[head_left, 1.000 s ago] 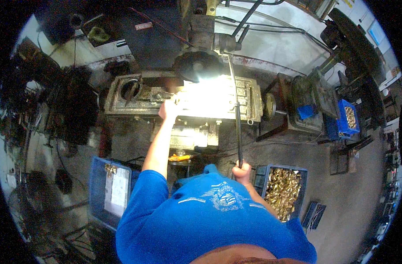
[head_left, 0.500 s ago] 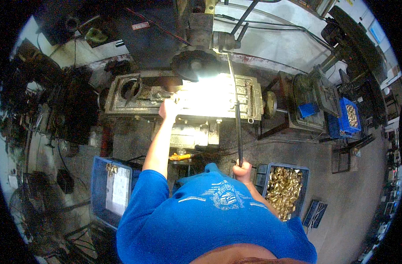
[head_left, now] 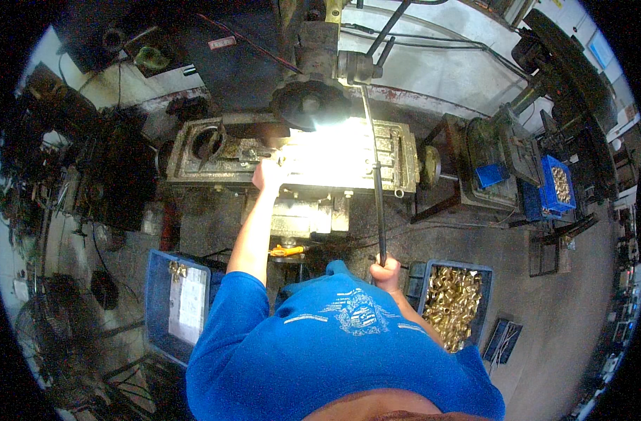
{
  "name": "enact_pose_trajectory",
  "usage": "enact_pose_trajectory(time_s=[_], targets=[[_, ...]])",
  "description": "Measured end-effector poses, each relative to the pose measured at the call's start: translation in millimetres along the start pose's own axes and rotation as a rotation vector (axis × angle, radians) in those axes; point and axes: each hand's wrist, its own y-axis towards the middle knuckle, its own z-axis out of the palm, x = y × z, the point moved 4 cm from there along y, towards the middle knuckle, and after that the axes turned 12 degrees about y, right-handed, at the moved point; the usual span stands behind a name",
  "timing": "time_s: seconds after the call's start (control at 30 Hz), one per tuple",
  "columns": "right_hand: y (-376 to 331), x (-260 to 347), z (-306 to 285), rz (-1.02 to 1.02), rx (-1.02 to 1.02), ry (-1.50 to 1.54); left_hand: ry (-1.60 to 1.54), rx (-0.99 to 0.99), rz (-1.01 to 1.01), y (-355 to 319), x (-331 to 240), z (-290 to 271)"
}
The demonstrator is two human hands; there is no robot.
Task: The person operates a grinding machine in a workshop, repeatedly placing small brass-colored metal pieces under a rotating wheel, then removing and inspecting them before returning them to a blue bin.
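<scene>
- The long bar point(head_left: 381, 217) crosses the front edge of the machine table point(head_left: 407, 151), nearer its right corner.
- Your right hand point(head_left: 386, 272) wraps around the bar's low end.
- Your left hand point(head_left: 266, 173) is by that edge, left of middle (I can't tell its grip).

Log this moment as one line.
left hand: at lit machine table, grip unclear | right hand: closed around long lever | right-side bin: holds brass-coloured pieces
</scene>
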Motion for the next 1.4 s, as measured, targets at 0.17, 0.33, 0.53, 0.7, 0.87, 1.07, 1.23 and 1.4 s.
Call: enact_pose_trajectory(time_s=[0.17,0.33,0.53,0.7,0.87,1.07,1.23,1.4], targets=[[-1,-10,-1,-0.051,-0.004,-0.048,-0.006,0.023,-0.006,0,-1,-1],[-1,-12,-1,-0.051,0.011,-0.049,0.019,0.019,-0.005,0,-1,-1],[1,-9,-2,-0.012,0.018,-0.04,0.0,0.033,-0.011,-4,-5,-8],[1,-8,-1,0.023,0.027,-0.004,-0.004,0.058,-0.032,-2,-3,-5],[3,-13,-2,0.008,0.022,-0.017,0.011,0.07,-0.041,1,-1,-1],[2,-18,-2,0.017,0.029,-0.034,0.013,0.078,-0.033,0,-2,0],[3,-14,-2,-0.044,0.025,-0.083,0.005,0.033,-0.016,0,0,-1],[4,-11,-1,-0.068,0.018,-0.091,-0.028,0.049,-0.023,0,-2,-1]])
